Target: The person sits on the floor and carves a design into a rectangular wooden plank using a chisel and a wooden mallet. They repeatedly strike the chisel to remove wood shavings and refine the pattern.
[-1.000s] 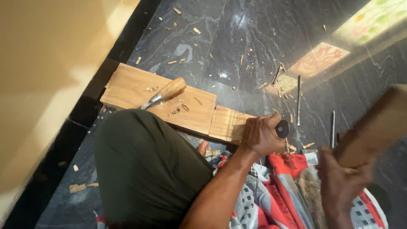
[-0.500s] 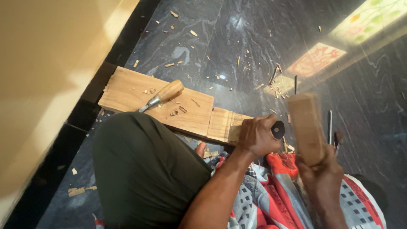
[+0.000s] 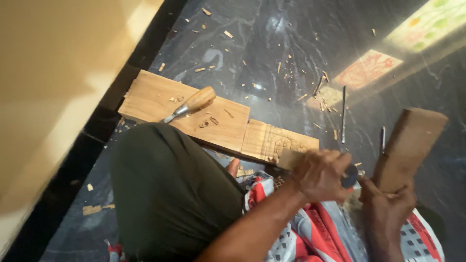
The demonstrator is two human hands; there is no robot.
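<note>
My left grip (image 3: pixel 318 174) was closed round a dark-handled chisel (image 3: pixel 348 175), set at the carved end of the wood plank (image 3: pixel 228 121) on the floor. Right grip (image 3: pixel 386 206) held a wooden mallet block (image 3: pixel 407 145) up, tilted, just beside. A 2nd chisel (image 3: pixel 191 103) lay on the plank.

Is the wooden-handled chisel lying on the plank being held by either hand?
No, the chisel lies loose on the plank, while both hands are off to the right.

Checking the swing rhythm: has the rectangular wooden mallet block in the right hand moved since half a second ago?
Yes. The wooden mallet block has swung back right and tilted, away from the carved plank; before, it stood upright close beside the left hand.
</note>
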